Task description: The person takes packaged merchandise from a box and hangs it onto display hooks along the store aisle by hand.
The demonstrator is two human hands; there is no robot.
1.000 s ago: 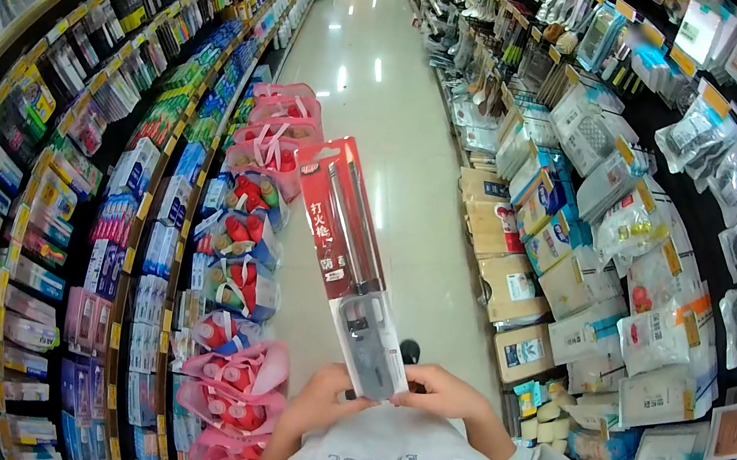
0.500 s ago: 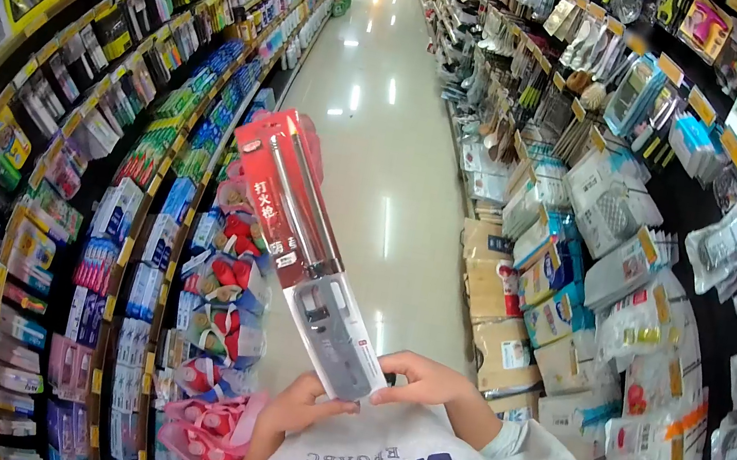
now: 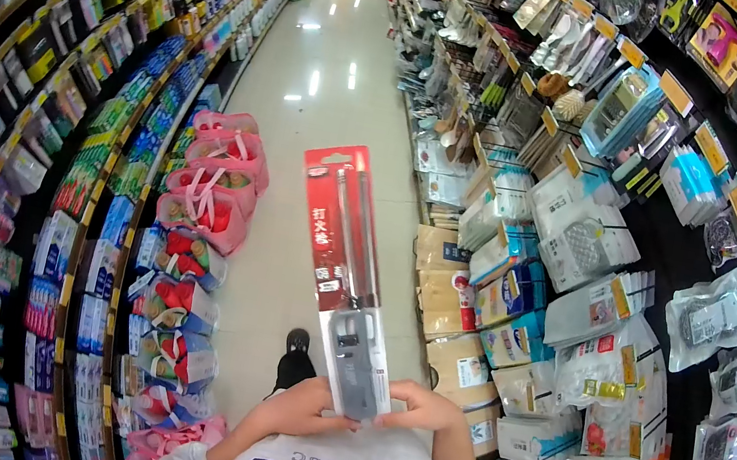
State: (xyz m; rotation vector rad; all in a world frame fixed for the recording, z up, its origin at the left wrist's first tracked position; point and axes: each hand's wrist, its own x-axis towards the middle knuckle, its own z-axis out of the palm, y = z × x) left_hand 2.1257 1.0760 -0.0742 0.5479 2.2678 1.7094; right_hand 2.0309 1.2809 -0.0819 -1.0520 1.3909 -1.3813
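The package (image 3: 350,276) had swung nearer upright over the floor (image 3: 278,214), front still showing, its lower end clamped between left hand (image 3: 309,410) and right hand (image 3: 418,406).

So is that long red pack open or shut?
Shut, it seems: the lighter sits inside the pack, and no tear or lifted edge shows. The back is hidden, though.

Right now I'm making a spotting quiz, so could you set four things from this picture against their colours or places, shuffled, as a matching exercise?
Things:
1. Long package
2. Shirt
3. Shoe
4. Ribboned bags

Colours or places:
A. Mostly black
B. Pink
C. Held by the left hand and the right hand
D. Whitish

Right pairs: 1-C, 2-D, 3-A, 4-B
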